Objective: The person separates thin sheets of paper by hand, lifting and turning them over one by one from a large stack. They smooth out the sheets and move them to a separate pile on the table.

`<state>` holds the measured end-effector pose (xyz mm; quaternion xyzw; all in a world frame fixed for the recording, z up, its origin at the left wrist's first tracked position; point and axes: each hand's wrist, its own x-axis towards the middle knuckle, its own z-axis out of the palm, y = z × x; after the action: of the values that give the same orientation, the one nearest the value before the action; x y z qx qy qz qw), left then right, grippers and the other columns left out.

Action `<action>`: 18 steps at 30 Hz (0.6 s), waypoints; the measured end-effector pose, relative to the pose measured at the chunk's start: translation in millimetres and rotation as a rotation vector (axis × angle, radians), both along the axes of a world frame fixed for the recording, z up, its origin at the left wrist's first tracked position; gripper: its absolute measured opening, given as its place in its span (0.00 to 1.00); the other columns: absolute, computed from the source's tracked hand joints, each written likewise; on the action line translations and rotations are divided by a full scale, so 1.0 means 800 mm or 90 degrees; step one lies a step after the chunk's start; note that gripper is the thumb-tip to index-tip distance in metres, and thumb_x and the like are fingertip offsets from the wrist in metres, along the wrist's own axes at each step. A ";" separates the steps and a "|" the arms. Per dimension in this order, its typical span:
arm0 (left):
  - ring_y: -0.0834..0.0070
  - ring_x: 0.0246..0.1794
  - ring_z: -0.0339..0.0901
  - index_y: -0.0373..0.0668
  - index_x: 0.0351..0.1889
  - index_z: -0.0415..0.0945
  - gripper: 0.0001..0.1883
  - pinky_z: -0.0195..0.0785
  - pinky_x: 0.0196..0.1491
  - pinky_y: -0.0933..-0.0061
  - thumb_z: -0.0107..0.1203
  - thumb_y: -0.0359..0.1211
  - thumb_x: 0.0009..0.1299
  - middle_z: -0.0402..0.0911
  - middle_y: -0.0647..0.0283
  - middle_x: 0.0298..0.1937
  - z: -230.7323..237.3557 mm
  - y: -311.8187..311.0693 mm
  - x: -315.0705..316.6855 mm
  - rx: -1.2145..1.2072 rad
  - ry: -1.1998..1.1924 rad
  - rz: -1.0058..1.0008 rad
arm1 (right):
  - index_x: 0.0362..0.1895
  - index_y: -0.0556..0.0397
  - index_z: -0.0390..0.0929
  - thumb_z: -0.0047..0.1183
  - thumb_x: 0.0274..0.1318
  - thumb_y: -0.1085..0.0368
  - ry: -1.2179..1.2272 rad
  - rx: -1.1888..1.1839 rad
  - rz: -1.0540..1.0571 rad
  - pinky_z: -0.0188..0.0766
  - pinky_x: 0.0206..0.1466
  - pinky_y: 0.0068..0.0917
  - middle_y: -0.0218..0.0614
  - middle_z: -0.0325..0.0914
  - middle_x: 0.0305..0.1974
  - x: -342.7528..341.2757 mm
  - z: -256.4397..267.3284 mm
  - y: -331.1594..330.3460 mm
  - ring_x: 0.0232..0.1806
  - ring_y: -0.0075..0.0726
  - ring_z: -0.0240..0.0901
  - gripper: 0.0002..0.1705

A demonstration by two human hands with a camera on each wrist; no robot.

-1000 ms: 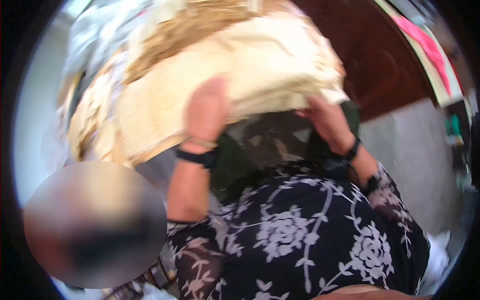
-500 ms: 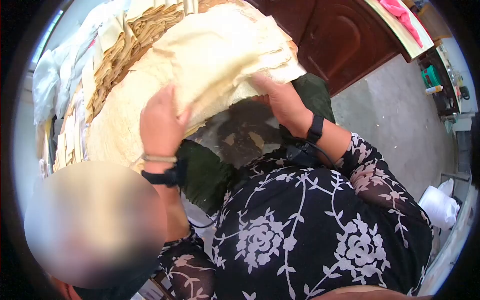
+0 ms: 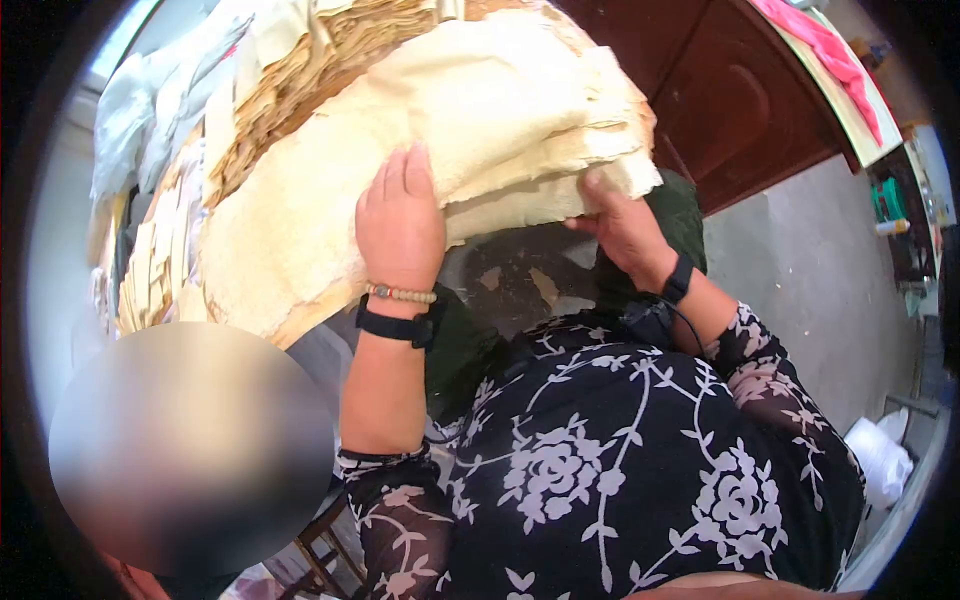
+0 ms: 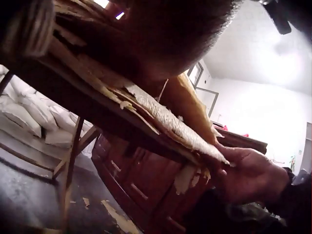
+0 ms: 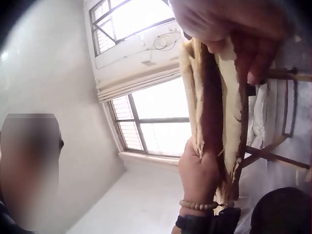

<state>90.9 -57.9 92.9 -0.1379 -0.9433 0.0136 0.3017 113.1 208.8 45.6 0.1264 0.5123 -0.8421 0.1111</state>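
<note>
A stack of pale cream sheets [image 3: 500,90] with ragged edges lies across the upper middle of the head view. My left hand [image 3: 402,215] rests on the near part of the stack, its fingers extended over the top sheet. At the stack's near right corner, my right hand [image 3: 630,225] pinches the edge of the sheets, thumb above and fingers below. The right wrist view shows the layered edge [image 5: 229,107] held by the right hand [image 5: 234,24], with the left hand [image 5: 199,170] farther down the same edge.
Folded cream sheets [image 3: 290,95] stand in rows behind the stack, beside clear plastic [image 3: 130,130]. A dark red panel [image 3: 740,100] and a pink cloth [image 3: 825,50] are at upper right. Another person shows at the left, face blurred. Scraps lie on the floor [image 4: 29,190].
The head view has shifted, so hands and stack appear farther right. My left hand now lies flatter on the sheets, and at the right corner the layers stand slightly apart.
</note>
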 end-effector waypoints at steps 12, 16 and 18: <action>0.59 0.59 0.76 0.45 0.63 0.74 0.35 0.67 0.60 0.58 0.69 0.48 0.59 0.79 0.55 0.59 0.026 -0.003 0.026 0.090 -0.135 -0.074 | 0.60 0.58 0.75 0.49 0.74 0.53 -0.149 0.053 0.342 0.78 0.50 0.29 0.39 0.83 0.48 0.018 0.018 0.022 0.45 0.32 0.81 0.24; 0.59 0.59 0.76 0.47 0.61 0.77 0.34 0.67 0.60 0.57 0.69 0.50 0.59 0.79 0.55 0.59 0.030 -0.008 0.028 0.109 -0.177 -0.084 | 0.60 0.59 0.77 0.49 0.74 0.55 -0.077 0.043 0.461 0.78 0.52 0.27 0.39 0.84 0.49 0.016 0.050 0.003 0.45 0.28 0.81 0.22; 0.58 0.59 0.76 0.45 0.59 0.78 0.28 0.68 0.59 0.57 0.66 0.44 0.62 0.79 0.55 0.59 0.037 0.002 0.028 0.127 -0.177 -0.105 | 0.60 0.58 0.77 0.49 0.74 0.57 -0.051 0.044 0.514 0.78 0.53 0.27 0.38 0.84 0.49 0.012 0.069 0.007 0.46 0.27 0.81 0.21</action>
<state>113.4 -56.7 122.4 -0.1845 -0.9582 -0.1239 0.1803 122.8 214.2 100.9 -0.0489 0.5443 -0.7073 0.4485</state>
